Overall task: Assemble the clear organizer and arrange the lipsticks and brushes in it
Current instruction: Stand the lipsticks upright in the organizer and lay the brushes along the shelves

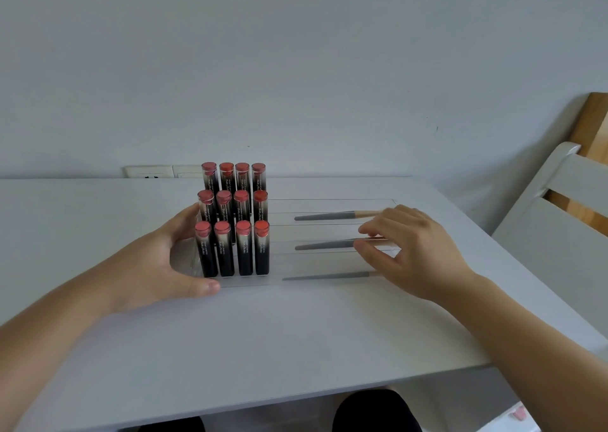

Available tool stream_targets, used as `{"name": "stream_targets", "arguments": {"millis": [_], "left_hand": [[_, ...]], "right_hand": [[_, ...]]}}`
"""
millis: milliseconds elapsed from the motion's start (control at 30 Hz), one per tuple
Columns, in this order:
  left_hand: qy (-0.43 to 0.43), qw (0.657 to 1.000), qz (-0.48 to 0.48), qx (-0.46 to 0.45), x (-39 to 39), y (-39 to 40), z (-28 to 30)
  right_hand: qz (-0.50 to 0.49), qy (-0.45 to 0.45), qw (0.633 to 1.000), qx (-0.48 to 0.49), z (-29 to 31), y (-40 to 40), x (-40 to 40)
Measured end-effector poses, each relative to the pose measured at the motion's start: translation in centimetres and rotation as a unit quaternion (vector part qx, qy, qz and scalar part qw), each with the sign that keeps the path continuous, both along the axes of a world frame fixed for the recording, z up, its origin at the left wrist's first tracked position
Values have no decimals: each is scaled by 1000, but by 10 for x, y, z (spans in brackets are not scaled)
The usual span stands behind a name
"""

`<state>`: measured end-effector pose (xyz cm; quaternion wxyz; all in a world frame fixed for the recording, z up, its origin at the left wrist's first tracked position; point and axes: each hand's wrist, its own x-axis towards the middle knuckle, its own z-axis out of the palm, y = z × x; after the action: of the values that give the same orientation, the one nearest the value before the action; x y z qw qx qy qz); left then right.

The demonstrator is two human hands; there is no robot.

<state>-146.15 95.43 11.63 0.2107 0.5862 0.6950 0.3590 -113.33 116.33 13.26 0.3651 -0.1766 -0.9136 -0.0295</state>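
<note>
Both forearms reach in from the near edge of the white desk (pixel 263 349). Left hand (pixel 158 260) wraps the left end of the clear organizer (pixel 329 264), fingers (pixel 184 221) spread along its far-left side and the thumb flat on the desk at the near corner, touching the acrylic. Right hand (pixel 414 250) hovers over the right half, fingers (pixel 368 231) loosely curled with the thumb apart; the tips sit right at the middle brush (pixel 324 245), but can't tell if they actually pinch it.

Organizer sits mid-desk. Its left part is a stepped rack with twelve lipsticks (pixel 243 254) standing upright, three rows of four, black tubes with red-pink tops, far rows higher. Its right part has three long slots, one grey-handled brush lying in each: far brush (pixel 329 216), the middle one, and near brush (pixel 325 277).

Further out: a wall socket (pixel 148 171) behind the desk on the left, a white chair (pixel 559 208) on the right.
</note>
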Motion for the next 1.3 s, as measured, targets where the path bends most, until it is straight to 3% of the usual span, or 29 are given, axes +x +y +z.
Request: {"name": "stream_targets", "arguments": {"millis": [167,300,433,933,1033,1133,1300], "left_hand": [[-5,1000,2,0,1,0,1],[-15,1000,7,-7,0,-1,1],[-11,1000,2,0,3,-2,2],[0,1000,-1,9,3,-1,3],[-2,1000,-4,6,4,-1,4],[-7,1000,-4,0,4,0,4],[-5,1000,11,-6,2,-1,2]], "right_hand": [[-16,34,999,6,17,9,-4],[-46,-48,995,-70,31,21,-10],[-45,-116,989,-75,32,28,-13],[-59,-123,988,-78,32,33,-13],[-51,-82,993,-61,30,34,-11],[-82,38,993,-80,23,33,-5],[-155,135,929,-308,0,23,13]]}}
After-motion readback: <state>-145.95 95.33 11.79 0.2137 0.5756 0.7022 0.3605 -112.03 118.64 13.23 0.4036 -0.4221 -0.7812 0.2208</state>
